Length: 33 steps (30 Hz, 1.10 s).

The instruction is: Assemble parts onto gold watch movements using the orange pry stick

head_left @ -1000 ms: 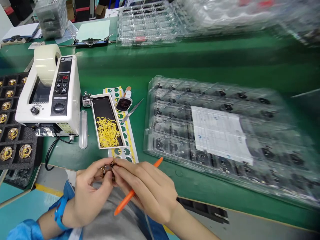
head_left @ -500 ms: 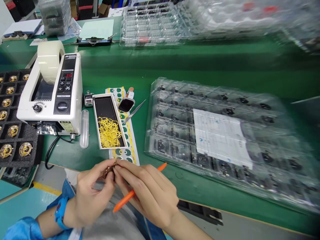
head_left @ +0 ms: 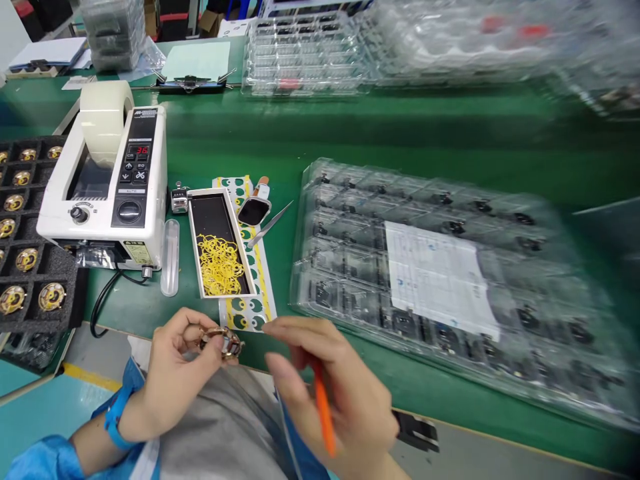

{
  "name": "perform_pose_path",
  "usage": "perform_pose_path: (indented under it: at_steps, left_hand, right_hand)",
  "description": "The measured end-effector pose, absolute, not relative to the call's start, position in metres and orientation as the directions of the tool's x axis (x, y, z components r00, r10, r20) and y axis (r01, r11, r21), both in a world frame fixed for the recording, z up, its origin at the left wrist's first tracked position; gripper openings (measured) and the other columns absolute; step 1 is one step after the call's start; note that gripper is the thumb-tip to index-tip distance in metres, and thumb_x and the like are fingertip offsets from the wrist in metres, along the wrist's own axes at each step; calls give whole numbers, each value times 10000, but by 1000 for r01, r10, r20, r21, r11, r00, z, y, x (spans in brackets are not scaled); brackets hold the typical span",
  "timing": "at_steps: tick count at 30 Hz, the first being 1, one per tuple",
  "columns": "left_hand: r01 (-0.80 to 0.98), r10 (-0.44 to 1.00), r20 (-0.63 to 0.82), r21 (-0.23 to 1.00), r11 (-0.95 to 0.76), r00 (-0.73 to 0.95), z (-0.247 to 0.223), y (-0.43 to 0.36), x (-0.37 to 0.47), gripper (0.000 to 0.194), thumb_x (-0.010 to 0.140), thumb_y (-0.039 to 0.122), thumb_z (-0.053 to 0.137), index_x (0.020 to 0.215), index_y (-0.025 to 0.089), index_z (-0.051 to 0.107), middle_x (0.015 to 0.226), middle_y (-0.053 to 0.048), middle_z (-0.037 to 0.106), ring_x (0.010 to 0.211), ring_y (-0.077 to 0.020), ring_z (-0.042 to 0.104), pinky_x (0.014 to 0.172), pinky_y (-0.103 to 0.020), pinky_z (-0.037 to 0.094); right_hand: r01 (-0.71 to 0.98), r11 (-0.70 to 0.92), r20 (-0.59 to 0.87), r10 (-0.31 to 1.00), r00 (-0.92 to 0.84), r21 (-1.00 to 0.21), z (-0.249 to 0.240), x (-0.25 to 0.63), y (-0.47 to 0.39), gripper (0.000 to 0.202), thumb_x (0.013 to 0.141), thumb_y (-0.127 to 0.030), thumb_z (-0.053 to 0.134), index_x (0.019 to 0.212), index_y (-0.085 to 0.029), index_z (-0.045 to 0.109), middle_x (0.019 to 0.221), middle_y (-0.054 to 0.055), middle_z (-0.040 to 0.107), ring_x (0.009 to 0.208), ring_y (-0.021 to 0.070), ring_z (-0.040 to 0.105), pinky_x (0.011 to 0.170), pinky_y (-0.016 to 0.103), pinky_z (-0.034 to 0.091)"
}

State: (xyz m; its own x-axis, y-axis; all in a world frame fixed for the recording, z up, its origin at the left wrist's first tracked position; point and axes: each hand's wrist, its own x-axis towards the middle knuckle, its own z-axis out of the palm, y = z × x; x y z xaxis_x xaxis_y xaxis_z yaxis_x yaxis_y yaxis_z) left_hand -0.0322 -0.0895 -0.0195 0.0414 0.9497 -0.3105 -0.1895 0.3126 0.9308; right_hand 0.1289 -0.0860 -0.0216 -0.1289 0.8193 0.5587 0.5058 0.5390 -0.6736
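Observation:
My left hand [head_left: 183, 373] pinches a small round metal part [head_left: 227, 343] with gold-coloured edges, held over my lap at the table's front edge. To its right, my right hand [head_left: 335, 387] is apart from that part, with an orange pen-like tool [head_left: 324, 410] held in its curled fingers. The thumb and index finger of that hand are spread. Just beyond the hands lies a white-rimmed black tray [head_left: 197, 267] with a heap of yellow rings [head_left: 220, 267]. A sheet with cut-out shapes [head_left: 240, 307] runs under the tray.
A white tape dispenser [head_left: 103, 223] stands left, beside a black foam tray [head_left: 70, 287] of round gold parts. Tweezers [head_left: 270, 224], a smartwatch [head_left: 254, 211] and a tally counter [head_left: 179, 200] lie near the rings. Large clear trays [head_left: 345, 267] with a paper sheet [head_left: 435, 273] cover the right.
My right hand has come away from the round part and moved right, and the orange tool has swung more upright. The part stays in my left hand and now shows more.

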Motion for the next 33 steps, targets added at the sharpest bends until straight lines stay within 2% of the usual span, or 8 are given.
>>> perform_pose_path:
  at_steps: [3,8,12,18,22,25,29,33]
  left_hand:
    - [-152,953,-296,941,302,60,-17,-86,-36,155,727,228,765,752,169,624,653,-20,706,586,-138,659,586,-205,531]
    - [-133,933,-332,927,351,141,-10,-81,-40,86,672,171,701,671,171,615,586,25,585,514,-115,569,522,-216,513]
    - [-158,903,-375,898,410,211,-7,-79,-38,115,661,161,677,649,173,563,556,50,534,421,-92,545,431,-186,434]
    - [-153,911,-374,903,401,176,-11,-79,-36,126,631,158,670,620,168,545,562,53,515,403,-63,477,402,-170,383]
    - [-134,897,-395,896,424,196,-15,-78,-38,118,637,191,676,626,165,561,553,51,503,405,-64,434,386,-180,376]
    - [-104,918,-347,923,371,195,-16,-77,-39,87,643,144,657,612,153,576,561,50,509,422,-50,426,416,-170,349]
    - [-110,952,-255,955,275,167,-18,-77,-38,55,654,106,678,622,134,644,607,32,530,489,-60,469,458,-163,381]
    - [-132,977,-179,972,194,119,-25,-78,-41,53,769,175,712,752,138,746,738,-11,580,526,-88,541,478,-194,463]
  right_hand:
    - [428,476,401,879,-258,-768,-13,136,-81,138,970,-114,500,1029,-208,582,805,34,635,641,137,622,530,230,510]
    - [257,497,339,811,-477,-829,-14,137,-74,152,998,-112,464,1045,-209,572,806,21,622,689,135,602,598,234,515]
    - [264,478,318,820,-476,-837,-16,133,-78,141,1003,-112,442,971,-213,535,778,4,589,647,123,567,579,218,488]
    - [339,396,261,887,-380,-854,-18,125,-88,207,1013,-132,394,837,-224,452,664,-47,522,528,94,491,488,180,402]
    - [348,287,96,875,-475,-892,-18,127,-89,207,1023,-183,359,855,-221,473,710,-24,552,582,112,498,540,205,423]
    - [359,181,-32,856,-516,-916,-18,127,-88,281,1040,-283,322,794,-219,440,693,-16,527,581,125,443,541,231,384]
    - [263,10,-107,897,-428,-965,-20,123,-86,512,1030,-561,296,654,-217,341,585,-35,393,522,117,332,497,244,299]
    - [134,-167,-193,956,-220,-977,-22,126,-86,618,950,-696,398,591,-196,461,534,-32,356,500,113,306,482,254,275]
